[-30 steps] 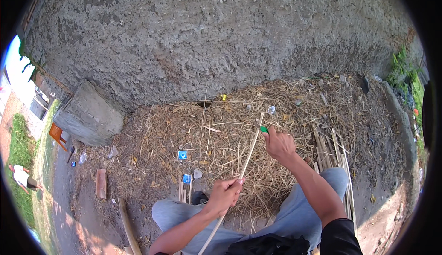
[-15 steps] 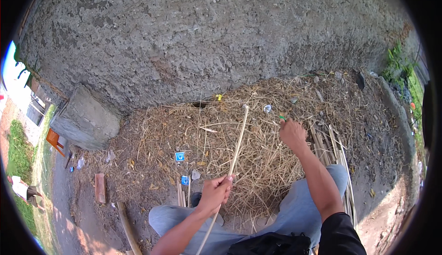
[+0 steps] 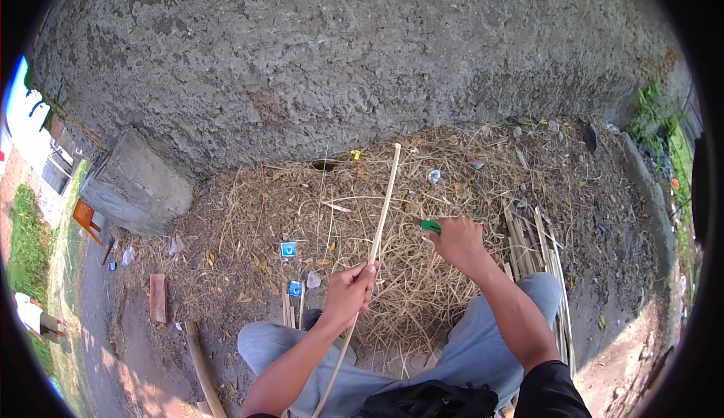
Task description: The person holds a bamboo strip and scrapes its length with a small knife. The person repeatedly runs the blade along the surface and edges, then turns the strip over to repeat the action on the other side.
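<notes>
My left hand [image 3: 351, 291] is closed round a long pale strip of split bamboo [image 3: 388, 199]. The strip slants up and away from my fist, and its thinner tail runs down past my left forearm toward my lap. Right of the strip and apart from it, my right hand [image 3: 460, 246] is closed on a green-handled knife [image 3: 431, 226]. A short, thin dark blade seems to point left toward the strip, though it is hard to make out. Beneath both hands lies a heap of curly pale shavings [image 3: 411, 297], between my bent knees.
Several pale bamboo strips [image 3: 554, 267] lie by my right knee. At the left are a reddish brick [image 3: 157, 298], a thick pole [image 3: 200, 365] and a concrete block [image 3: 139, 184]. Blue packets [image 3: 288, 250] litter the ground. A rough grey wall [image 3: 362, 63] rises ahead.
My right hand has moved left and nearer to me, bringing the knife closer to the strip. My left hand keeps its hold on the strip, shifted slightly left and toward me.
</notes>
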`<state>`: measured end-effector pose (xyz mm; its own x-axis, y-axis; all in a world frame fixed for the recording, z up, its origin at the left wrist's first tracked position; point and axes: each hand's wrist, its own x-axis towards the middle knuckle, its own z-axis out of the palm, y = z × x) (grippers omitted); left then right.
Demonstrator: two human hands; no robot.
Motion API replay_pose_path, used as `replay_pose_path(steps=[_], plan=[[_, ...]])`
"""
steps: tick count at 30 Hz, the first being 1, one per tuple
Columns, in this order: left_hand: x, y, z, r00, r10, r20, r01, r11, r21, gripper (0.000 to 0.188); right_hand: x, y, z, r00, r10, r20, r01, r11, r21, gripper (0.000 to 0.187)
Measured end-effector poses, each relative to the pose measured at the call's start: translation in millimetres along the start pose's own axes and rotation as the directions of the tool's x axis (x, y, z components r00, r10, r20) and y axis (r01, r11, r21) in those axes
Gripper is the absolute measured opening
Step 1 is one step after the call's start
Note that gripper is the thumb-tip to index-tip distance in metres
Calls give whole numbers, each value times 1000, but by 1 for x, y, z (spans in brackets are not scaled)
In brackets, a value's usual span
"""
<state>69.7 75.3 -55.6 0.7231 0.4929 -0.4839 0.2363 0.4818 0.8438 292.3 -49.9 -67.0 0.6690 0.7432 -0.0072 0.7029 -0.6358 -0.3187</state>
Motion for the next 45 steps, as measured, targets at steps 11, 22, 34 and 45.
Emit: replay_pose_path(steps=[11, 22, 34, 45], plan=[[3, -1, 10, 1000, 12, -15, -12, 999, 39, 25, -15, -23, -6, 957, -248, -151, 267, 955, 129, 28], [2, -1, 6, 1000, 3, 4, -3, 999, 32, 26, -10, -32, -36, 993, 93, -76, -38, 843, 536, 29], [6, -2, 6, 1000, -22, 19, 22, 1000, -22, 22, -25, -46, 7, 847, -347, -403, 511, 744, 431, 37], [8, 0, -2, 994, -18, 105, 34, 989, -146, 19, -33, -51, 14, 882, -453, -129, 470, 863, 185, 35]])
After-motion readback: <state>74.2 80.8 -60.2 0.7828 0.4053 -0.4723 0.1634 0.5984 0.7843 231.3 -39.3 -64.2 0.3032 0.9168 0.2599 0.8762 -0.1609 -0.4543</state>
